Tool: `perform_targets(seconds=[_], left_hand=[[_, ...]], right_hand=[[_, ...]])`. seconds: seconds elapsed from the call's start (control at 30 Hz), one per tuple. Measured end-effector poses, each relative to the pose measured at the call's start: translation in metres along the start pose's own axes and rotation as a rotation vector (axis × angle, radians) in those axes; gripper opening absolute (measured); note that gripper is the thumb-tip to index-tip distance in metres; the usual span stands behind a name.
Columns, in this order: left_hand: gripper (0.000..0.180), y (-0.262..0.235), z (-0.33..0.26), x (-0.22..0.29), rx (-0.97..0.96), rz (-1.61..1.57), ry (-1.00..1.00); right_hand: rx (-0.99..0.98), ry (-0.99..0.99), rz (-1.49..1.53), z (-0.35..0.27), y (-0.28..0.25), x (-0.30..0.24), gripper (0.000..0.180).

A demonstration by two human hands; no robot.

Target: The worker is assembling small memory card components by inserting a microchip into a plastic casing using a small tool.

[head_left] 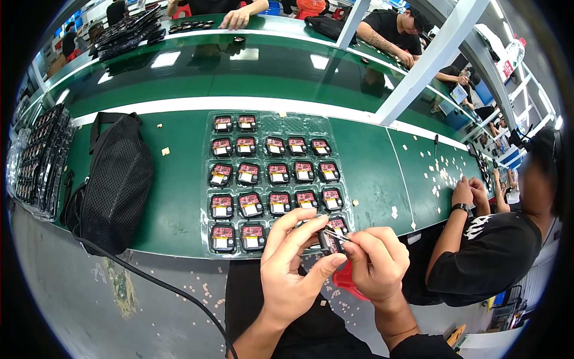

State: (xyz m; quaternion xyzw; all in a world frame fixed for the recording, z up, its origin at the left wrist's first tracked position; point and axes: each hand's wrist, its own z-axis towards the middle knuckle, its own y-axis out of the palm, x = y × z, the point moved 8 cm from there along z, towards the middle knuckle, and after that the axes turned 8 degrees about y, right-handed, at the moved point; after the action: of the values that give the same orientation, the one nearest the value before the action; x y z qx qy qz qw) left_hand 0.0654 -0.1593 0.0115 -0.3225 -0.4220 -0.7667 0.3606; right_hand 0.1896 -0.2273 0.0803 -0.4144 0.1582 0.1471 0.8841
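Your left hand (290, 272) is partly curled, thumb and fingers holding a small black unit (326, 242) above the tray's near edge; your right hand (379, 263) pinches a slim metallic tool (341, 237) against or just over it. The unit looks light and stiff-shelled, its inside probably delicate, so grip the side walls. Beyond, a clear tray (293, 124) bears similar units (278, 173) in rows of pockets, the farthest row holding two at left. Across the bench sit stacked trays (125, 36).
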Motion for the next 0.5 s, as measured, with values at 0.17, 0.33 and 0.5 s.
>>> perform_targets(seconds=[0.17,0.33,0.5], left_hand=[[0.056,-0.0012,0.0009,0.0008,-0.044,0.075,0.040],[0.054,-0.0027,0.0023,0.0013,-0.021,0.036,0.006],[0.053,-0.0042,0.0029,-0.0002,-0.015,-0.014,-0.011]], right_hand=[[0.024,-0.034,-0.016,-0.0004,-0.0017,-0.0030,0.015],[0.027,-0.043,-0.011,-0.0008,-0.0033,-0.0021,0.019],[0.018,-0.004,0.005,0.0005,-0.0012,0.0003,0.021]])
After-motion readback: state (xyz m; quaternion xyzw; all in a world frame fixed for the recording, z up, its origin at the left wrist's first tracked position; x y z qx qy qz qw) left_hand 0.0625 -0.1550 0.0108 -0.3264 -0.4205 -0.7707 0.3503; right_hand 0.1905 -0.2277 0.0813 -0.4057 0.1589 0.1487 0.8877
